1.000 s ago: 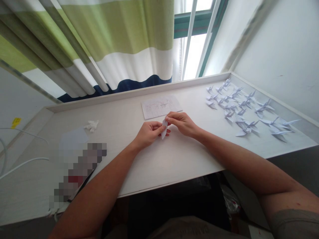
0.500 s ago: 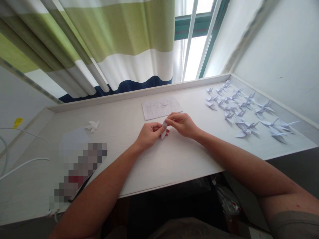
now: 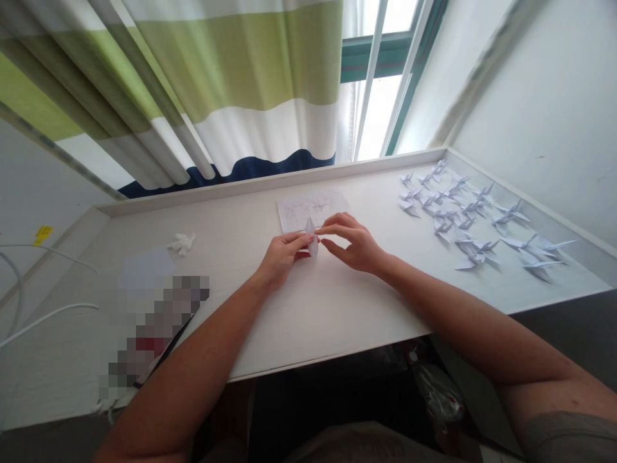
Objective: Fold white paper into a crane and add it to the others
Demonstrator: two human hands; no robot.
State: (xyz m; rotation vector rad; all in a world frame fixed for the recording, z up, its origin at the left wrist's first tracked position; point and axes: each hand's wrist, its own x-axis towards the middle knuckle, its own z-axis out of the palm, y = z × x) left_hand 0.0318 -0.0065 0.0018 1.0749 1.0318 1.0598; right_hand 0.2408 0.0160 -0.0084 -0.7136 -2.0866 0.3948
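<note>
Between the fingers and thumb of my left hand is a small piece of folded white paper, diamond-shaped and held upright above the desk. My right hand is just to its right, thumb and fingers apart. Its index fingertip reaches the paper's edge; whether it presses on it I cannot tell. Behind the hands lies a printed sheet, partly covered by them. Several folded white paper cranes stand grouped on the right side of the desk.
The white desk has a raised rim along the back. At left are a crumpled white tissue, plain white paper, a blurred-out object and white cables. A curtain hangs behind.
My right fingers have let go of the folded paper and spread apart. The paper has turned more upright in my left hand, showing a pointed top.
</note>
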